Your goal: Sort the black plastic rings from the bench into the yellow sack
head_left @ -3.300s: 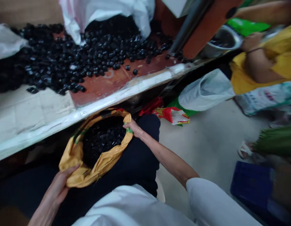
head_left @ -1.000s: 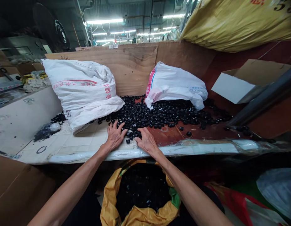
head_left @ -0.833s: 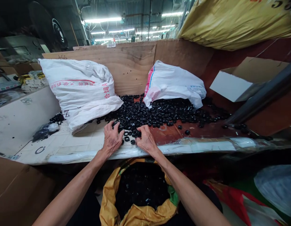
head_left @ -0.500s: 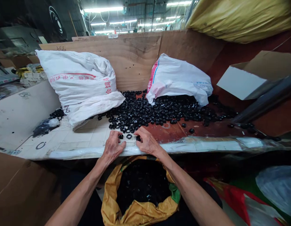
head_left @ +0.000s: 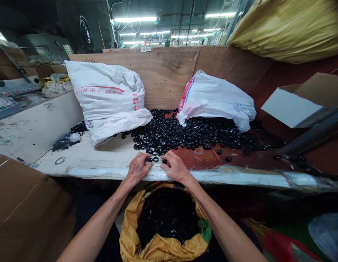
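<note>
Small black rings [head_left: 182, 133] lie in a broad heap on the worktable [head_left: 114, 156]. At the table's front edge my left hand [head_left: 138, 168] curls its fingers beside a black ring [head_left: 150, 159], thumb and fingertips close around it. Another ring [head_left: 156, 159] lies flat between my two hands. My right hand [head_left: 174, 166] is bent over a black piece [head_left: 164, 162] partly hidden under its fingers. Below the edge, a yellow sack [head_left: 163, 247] stands open, holding many black pieces.
Two white sacks [head_left: 109, 98] [head_left: 218, 98] rest on the table behind the heap. A wooden board [head_left: 163, 72] closes the back. On the right are an open carton [head_left: 291, 107] and a dark metal bar [head_left: 313, 133]. Brown cardboard [head_left: 29, 207] stands at lower left.
The whole view has shifted, so the table and sacks appear farther right and slightly lower. My hands remain at the table edge, around the same few pieces.
</note>
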A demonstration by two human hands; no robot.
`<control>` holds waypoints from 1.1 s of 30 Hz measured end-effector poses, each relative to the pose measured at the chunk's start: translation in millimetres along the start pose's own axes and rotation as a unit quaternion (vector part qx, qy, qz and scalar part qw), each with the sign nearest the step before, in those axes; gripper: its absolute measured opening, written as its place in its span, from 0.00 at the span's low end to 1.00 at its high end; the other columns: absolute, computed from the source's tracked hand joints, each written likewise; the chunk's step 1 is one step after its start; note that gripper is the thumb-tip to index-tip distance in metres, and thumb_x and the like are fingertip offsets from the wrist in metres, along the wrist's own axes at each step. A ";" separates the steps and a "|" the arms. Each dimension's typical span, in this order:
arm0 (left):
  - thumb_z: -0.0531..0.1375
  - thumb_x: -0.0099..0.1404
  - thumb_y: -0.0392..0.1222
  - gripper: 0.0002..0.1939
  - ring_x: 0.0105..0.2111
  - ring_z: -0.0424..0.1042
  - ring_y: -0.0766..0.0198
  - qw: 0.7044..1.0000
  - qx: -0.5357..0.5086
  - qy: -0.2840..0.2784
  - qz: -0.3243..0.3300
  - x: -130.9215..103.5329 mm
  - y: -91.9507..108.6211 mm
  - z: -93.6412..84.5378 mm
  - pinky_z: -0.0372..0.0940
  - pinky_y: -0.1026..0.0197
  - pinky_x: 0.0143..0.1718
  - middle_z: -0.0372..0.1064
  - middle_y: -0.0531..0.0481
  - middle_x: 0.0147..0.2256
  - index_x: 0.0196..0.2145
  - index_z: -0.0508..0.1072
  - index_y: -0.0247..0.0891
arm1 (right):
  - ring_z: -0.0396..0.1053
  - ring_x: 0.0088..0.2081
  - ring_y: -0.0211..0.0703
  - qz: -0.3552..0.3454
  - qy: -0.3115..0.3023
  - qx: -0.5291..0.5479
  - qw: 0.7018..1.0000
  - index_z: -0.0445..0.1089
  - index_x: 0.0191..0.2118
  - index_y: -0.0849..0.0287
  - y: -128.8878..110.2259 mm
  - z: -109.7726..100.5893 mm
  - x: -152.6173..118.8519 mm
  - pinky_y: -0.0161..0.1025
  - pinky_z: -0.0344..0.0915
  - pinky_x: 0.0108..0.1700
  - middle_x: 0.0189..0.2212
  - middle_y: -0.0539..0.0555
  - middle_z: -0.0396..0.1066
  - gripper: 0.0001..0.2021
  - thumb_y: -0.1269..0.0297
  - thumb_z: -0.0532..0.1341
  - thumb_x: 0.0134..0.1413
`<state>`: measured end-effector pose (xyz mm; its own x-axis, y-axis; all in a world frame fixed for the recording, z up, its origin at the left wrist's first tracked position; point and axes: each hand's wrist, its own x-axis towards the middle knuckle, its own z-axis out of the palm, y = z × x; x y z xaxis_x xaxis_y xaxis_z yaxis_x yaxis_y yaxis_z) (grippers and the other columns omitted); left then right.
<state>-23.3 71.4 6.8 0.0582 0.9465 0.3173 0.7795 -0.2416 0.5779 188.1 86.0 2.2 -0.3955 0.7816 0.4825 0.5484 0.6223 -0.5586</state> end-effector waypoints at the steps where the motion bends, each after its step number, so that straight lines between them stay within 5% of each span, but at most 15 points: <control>1: 0.64 0.61 0.39 0.11 0.29 0.70 0.65 1.000 0.007 0.000 0.000 0.4 1.1 -0.3 0.67 0.61 0.37 0.70 0.52 0.35 0.42 0.77 0.41 | 0.67 0.33 0.41 -0.002 0.009 -0.007 1.000 0.71 0.40 0.59 -1.0 -0.6 -0.1 0.38 0.67 0.39 0.36 0.53 0.65 0.08 0.76 0.60 0.55; 4: 0.64 0.61 0.37 0.08 0.30 0.71 0.65 1.000 -0.021 0.006 0.004 -0.9 3.4 -1.0 0.67 0.61 0.37 0.72 0.52 0.35 0.40 0.77 0.40 | 0.69 0.39 0.44 -0.022 0.055 -0.015 0.998 0.70 0.43 0.59 -5.8 -3.9 -0.6 0.40 0.68 0.43 0.42 0.57 0.66 0.10 0.75 0.59 0.55; 7: 0.63 0.62 0.38 0.08 0.30 0.72 0.66 0.994 -0.098 0.002 0.044 -5.7 5.0 -2.7 0.68 0.62 0.36 0.74 0.52 0.36 0.40 0.76 0.39 | 0.69 0.34 0.41 -0.029 0.071 0.048 0.996 0.70 0.44 0.59 -12.7 -4.8 -0.9 0.38 0.68 0.38 0.43 0.57 0.67 0.09 0.72 0.60 0.57; 10: 0.63 0.65 0.40 0.08 0.35 0.74 0.64 0.981 -0.175 -0.008 0.088 -10.1 6.1 -5.9 0.70 0.62 0.38 0.75 0.50 0.39 0.42 0.75 0.38 | 0.68 0.28 0.36 0.015 0.055 0.142 0.988 0.71 0.43 0.59 -19.3 1.8 -0.6 0.34 0.66 0.31 0.38 0.53 0.70 0.08 0.68 0.62 0.58; 19: 0.62 0.67 0.41 0.07 0.44 0.76 0.61 0.961 -0.209 -0.051 0.174 -13.3 3.8 -11.3 0.71 0.58 0.47 0.75 0.46 0.42 0.43 0.75 0.38 | 0.73 0.32 0.39 0.088 0.004 0.259 0.962 0.74 0.41 0.59 -23.2 11.9 -2.0 0.35 0.69 0.36 0.34 0.51 0.77 0.10 0.63 0.64 0.54; 25: 0.66 0.58 0.38 0.18 0.27 0.70 0.67 0.989 -0.135 -0.025 0.056 1.6 6.5 0.6 0.69 0.62 0.31 0.70 0.49 0.41 0.47 0.73 0.37 | 0.71 0.23 0.41 0.200 0.135 0.199 0.950 0.73 0.37 0.59 -14.3 15.1 -1.1 0.35 0.67 0.29 0.22 0.49 0.73 0.10 0.61 0.63 0.50; 29: 0.68 0.57 0.39 0.15 0.34 0.73 0.59 0.999 -0.017 -0.019 0.047 13.0 13.8 11.4 0.69 0.57 0.39 0.73 0.49 0.38 0.44 0.76 0.40 | 0.72 0.25 0.42 0.186 0.129 0.180 0.957 0.73 0.36 0.58 -12.1 16.1 -0.2 0.36 0.68 0.30 0.24 0.50 0.74 0.09 0.62 0.63 0.48; 33: 0.65 0.60 0.37 0.08 0.34 0.73 0.59 0.998 -0.014 -0.018 0.053 11.4 16.4 13.2 0.67 0.57 0.40 0.73 0.50 0.35 0.39 0.77 0.40 | 0.75 0.30 0.44 0.197 0.119 0.214 0.949 0.73 0.39 0.58 -12.0 14.3 -1.0 0.38 0.71 0.34 0.29 0.52 0.77 0.11 0.62 0.63 0.49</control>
<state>-1.7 81.1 10.0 0.1620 0.9224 0.3506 0.7497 -0.3461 0.5641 171.3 78.3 -1.3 -0.0162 0.9570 0.2897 0.2502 0.2844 -0.9255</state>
